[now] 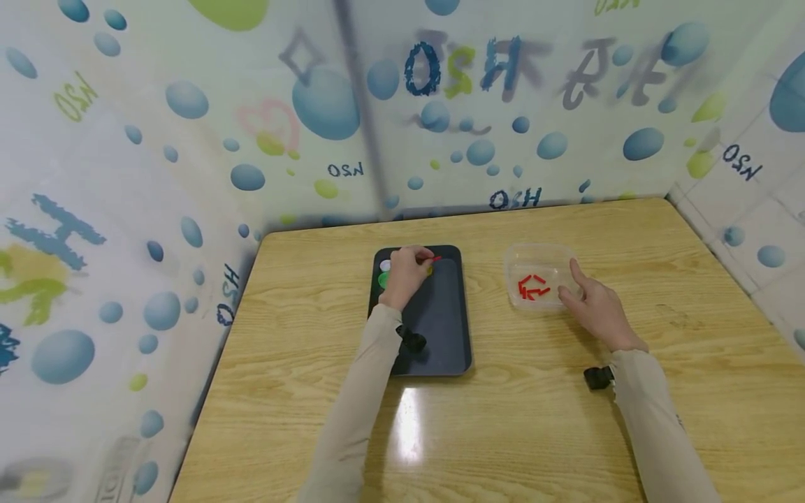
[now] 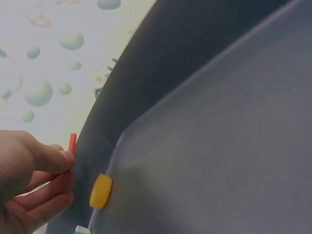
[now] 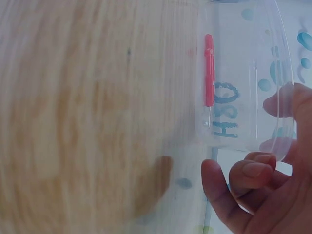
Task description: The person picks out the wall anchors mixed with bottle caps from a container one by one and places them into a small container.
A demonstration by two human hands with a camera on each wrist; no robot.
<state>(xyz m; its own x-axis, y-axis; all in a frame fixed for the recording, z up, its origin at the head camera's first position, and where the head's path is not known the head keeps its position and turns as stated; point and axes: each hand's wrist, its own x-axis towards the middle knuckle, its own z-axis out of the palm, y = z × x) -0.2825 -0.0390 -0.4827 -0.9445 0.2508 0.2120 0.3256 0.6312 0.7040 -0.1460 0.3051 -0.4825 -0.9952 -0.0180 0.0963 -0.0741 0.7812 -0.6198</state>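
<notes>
In the head view my left hand is over the far end of a dark grey tray. Its thumb and fingers pinch a small red plastic rod, which sticks up in the left wrist view. Just beside those fingers a yellow round cap sits in the tray. A white cap and a green cap lie along the tray's left side, partly hidden by the hand. My right hand grips the right side of a clear plastic container. Several red rods lie inside it.
Both things stand on a wooden table, with a gap between tray and container. Behind the table hangs a patterned wall covering. Black wrist cameras are strapped to both of the person's sleeves.
</notes>
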